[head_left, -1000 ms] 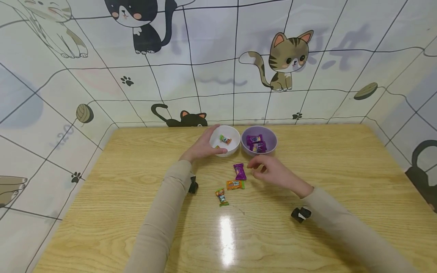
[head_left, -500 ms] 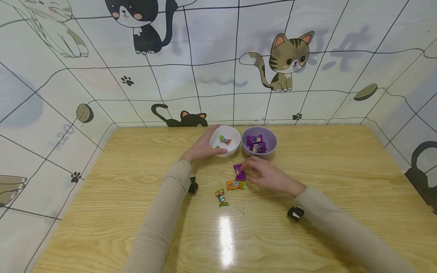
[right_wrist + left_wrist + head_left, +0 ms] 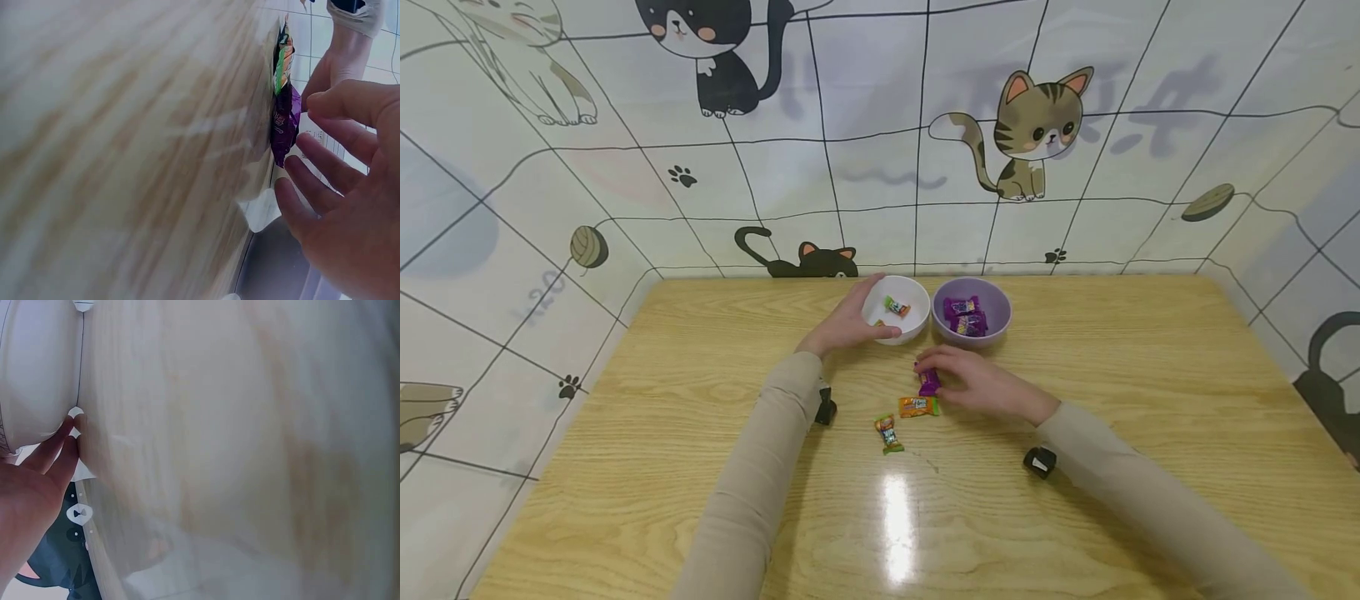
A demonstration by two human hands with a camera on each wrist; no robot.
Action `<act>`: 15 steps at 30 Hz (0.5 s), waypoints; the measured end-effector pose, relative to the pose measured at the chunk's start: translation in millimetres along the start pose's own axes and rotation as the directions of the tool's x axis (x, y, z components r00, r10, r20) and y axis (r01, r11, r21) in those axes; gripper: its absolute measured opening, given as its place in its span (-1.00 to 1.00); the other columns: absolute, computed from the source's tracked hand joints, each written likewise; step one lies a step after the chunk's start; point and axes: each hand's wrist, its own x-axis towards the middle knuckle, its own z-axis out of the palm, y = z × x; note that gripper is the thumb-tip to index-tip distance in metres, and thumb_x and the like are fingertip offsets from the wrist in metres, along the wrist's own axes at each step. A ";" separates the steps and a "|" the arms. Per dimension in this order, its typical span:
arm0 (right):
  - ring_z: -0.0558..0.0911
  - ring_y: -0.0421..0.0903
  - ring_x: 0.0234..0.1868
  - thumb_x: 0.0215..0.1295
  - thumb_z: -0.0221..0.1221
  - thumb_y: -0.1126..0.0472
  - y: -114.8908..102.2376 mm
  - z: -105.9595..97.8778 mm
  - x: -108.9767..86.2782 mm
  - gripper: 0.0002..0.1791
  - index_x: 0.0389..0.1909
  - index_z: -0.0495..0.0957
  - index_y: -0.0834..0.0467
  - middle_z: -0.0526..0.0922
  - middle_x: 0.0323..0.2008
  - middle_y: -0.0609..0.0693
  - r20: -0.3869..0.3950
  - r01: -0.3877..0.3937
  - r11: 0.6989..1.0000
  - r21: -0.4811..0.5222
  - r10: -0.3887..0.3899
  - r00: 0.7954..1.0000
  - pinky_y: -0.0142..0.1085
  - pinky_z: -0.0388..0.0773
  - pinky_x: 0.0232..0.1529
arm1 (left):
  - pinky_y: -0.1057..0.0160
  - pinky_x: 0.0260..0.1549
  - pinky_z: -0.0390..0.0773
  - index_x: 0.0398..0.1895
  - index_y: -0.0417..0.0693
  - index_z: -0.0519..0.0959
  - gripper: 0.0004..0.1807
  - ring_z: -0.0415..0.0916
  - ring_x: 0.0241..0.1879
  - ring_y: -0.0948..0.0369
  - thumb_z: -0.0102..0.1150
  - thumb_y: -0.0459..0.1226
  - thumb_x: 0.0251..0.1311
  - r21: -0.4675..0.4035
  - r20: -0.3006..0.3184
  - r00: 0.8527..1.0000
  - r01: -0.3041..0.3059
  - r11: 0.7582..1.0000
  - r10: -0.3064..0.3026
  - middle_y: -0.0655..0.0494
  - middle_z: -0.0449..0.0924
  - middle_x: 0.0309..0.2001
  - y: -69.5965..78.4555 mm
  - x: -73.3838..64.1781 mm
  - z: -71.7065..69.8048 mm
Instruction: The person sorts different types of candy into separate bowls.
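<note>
My left hand (image 3: 847, 323) grips the side of a white bowl (image 3: 917, 325), thumb at the near side and fingers round the far side. Inside lie small green-and-orange wrapped candies, one partly hidden by the thumb. Over a purple wrapped candy (image 3: 928, 383) on the table hovers my right hand (image 3: 981, 382). In the right wrist view its fingers are spread and loosely bent beside the purple candy, with no plain pinch on it. An orange wrapped candy (image 3: 917, 407) lies just nearer, and a green-and-orange candy (image 3: 889, 434) nearer still.
A purple bowl (image 3: 999, 310) holding several purple candies stands against the white bowl's right side. Both are near the back edge of the wooden table (image 3: 1120, 358), before a cat-patterned backdrop (image 3: 865, 183). A black wrist device (image 3: 1040, 461) hangs below the right sleeve.
My right hand has moved left and slightly nearer, from beside the purple candy to over it, with its fingers now round the candy's far end. The left hand stays on the white bowl.
</note>
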 end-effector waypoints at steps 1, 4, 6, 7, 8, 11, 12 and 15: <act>0.42 0.08 0.21 0.19 0.21 0.44 0.5 0.4 0.4 -0.54 0.15 0.50 0.27 0.47 0.17 0.14 0.005 0.009 1.000 -0.007 -0.009 1.000 -0.06 0.33 0.23 | 0.03 0.25 0.19 0.53 -0.04 -0.02 0.13 0.21 0.26 0.02 0.50 -0.11 -0.04 0.002 -0.001 1.000 0.000 1.000 0.000 -0.11 0.11 0.40 0.0 0.0 0.0; 0.44 0.10 0.20 0.18 0.18 0.47 1.1 0.8 1.1 -0.54 0.14 0.49 0.29 0.50 0.15 0.14 0.020 0.032 0.999 -0.029 -0.031 0.999 -0.04 0.32 0.24 | 0.03 0.26 0.19 0.52 -0.04 -0.02 0.13 0.21 0.26 0.02 0.50 -0.11 -0.04 0.010 -0.001 1.000 0.001 1.000 -0.001 -0.11 0.11 0.40 0.0 0.1 0.0; 0.45 0.09 0.18 0.17 0.16 0.48 2.1 0.8 1.3 -0.55 0.13 0.50 0.30 0.53 0.12 0.13 0.028 0.043 0.998 -0.045 -0.042 0.999 -0.05 0.31 0.24 | 0.03 0.26 0.18 0.52 -0.04 -0.02 0.13 0.20 0.27 0.02 0.50 -0.10 -0.04 0.013 -0.001 1.000 0.001 1.000 -0.001 -0.11 0.11 0.40 0.1 0.2 0.1; 0.47 0.08 0.17 0.16 0.15 0.49 2.5 0.8 1.3 -0.55 0.12 0.50 0.30 0.54 0.10 0.12 0.030 0.048 0.997 -0.053 -0.046 0.998 -0.05 0.32 0.24 | 0.03 0.26 0.18 0.52 -0.03 -0.02 0.13 0.20 0.27 0.02 0.50 -0.10 -0.04 0.013 -0.002 1.000 0.002 1.000 -0.002 -0.11 0.11 0.40 0.1 0.3 0.2; 0.47 0.08 0.16 0.15 0.16 0.50 2.9 0.9 1.3 -0.55 0.11 0.51 0.29 0.56 0.09 0.11 0.032 0.049 0.997 -0.060 -0.048 0.998 -0.05 0.32 0.24 | 0.03 0.26 0.18 0.52 -0.04 -0.02 0.13 0.20 0.27 0.02 0.50 -0.10 -0.05 0.013 -0.002 1.000 0.002 1.000 -0.002 -0.11 0.11 0.40 0.1 0.4 0.2; 0.49 0.05 0.12 0.12 0.19 0.50 3.4 1.0 1.5 -0.57 0.05 0.54 0.27 0.58 0.03 0.08 0.037 0.043 0.996 -0.073 -0.041 0.998 -0.06 0.33 0.22 | 0.04 0.27 0.17 0.52 -0.03 -0.02 0.13 0.19 0.28 0.02 0.50 -0.11 -0.04 0.016 -0.002 1.000 0.001 1.000 -0.001 -0.11 0.11 0.40 -0.4 0.6 0.3; 0.50 0.05 0.10 0.10 0.19 0.51 3.6 1.2 1.6 -0.58 0.03 0.56 0.26 0.59 0.01 0.06 0.037 0.039 0.996 -0.074 -0.037 0.999 -0.06 0.35 0.21 | 0.04 0.27 0.17 0.53 -0.02 -0.02 0.13 0.19 0.28 0.02 0.50 -0.11 -0.04 0.018 -0.001 1.000 0.002 1.000 -0.002 -0.11 0.10 0.40 -0.6 0.5 0.3; 0.52 0.02 0.05 0.08 0.19 0.51 3.6 1.7 1.8 -0.60 -0.02 0.58 0.24 0.60 -0.04 0.03 0.039 0.016 0.997 -0.077 -0.013 0.999 -0.09 0.38 0.17 | 0.03 0.26 0.18 0.52 -0.03 -0.02 0.12 0.19 0.28 0.01 0.50 -0.11 -0.04 0.023 0.001 1.000 0.001 1.000 -0.001 -0.12 0.10 0.40 -1.2 0.3 0.3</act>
